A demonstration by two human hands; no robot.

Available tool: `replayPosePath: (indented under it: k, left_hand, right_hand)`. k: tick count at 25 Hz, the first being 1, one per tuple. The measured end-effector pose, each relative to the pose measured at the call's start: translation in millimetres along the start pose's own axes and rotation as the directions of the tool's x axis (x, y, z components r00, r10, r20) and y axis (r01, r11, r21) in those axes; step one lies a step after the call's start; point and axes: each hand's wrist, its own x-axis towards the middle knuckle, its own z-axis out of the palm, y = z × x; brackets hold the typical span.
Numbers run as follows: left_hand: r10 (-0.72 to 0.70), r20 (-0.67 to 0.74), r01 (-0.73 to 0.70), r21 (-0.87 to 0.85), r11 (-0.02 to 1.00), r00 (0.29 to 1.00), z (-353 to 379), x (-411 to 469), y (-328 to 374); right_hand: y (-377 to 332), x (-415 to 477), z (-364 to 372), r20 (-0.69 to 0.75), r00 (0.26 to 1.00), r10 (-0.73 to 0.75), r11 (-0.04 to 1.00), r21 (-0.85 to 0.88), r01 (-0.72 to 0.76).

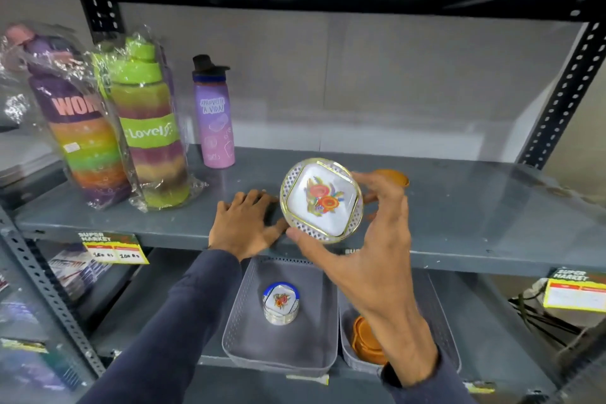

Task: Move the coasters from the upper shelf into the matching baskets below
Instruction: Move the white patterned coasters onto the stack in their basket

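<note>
My right hand point(370, 239) grips a round white coaster point(322, 201) with a red flower print and a gold rim, held tilted just above the front of the upper shelf point(459, 226). Flat on the shelf to its left rests my left hand point(244, 223), fingers spread and holding nothing. An orange coaster point(393, 176) lies on the shelf behind my right hand, partly hidden. Below, the left grey basket point(249, 331) holds a small stack of flowered coasters point(281, 303). The right grey basket point(439, 305) holds orange coasters point(365, 339), partly covered by my right forearm.
Two plastic-wrapped rainbow bottles point(85, 141) point(151, 134) and a purple bottle point(214, 115) stand at the left of the upper shelf. Yellow price tags point(113, 248) point(575, 293) hang on the shelf's front edge. Perforated metal uprights point(564, 92) frame the rack.
</note>
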Motion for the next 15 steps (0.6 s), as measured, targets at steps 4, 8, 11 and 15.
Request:
replayPosePath:
  k: [4, 8, 11, 15]
  left_hand:
    - [-0.004, 0.0, 0.004, -0.063, 0.998, 1.0, 10, 3, -6]
    - [-0.031, -0.041, 0.028, -0.079, 0.996, 0.999, 19, 7, -6]
    - [-0.026, -0.06, 0.021, -0.081, 0.996, 0.998, 20, 10, -8]
    - [-0.024, -0.064, 0.018, -0.085, 0.996, 0.998, 24, 11, -10]
  right_hand:
    - [34, -71, 20, 0.195, 0.978, 0.075, 0.997, 0.014, -0.079]
    - [78, -135, 50, 0.382, 0.906, 0.185, 0.983, -0.07, -0.171]
    - [114, -166, 80, 0.493, 0.791, 0.362, 0.931, -0.24, -0.276]
    - [160, -195, 128, 0.615, 0.591, 0.522, 0.852, -0.41, -0.325]
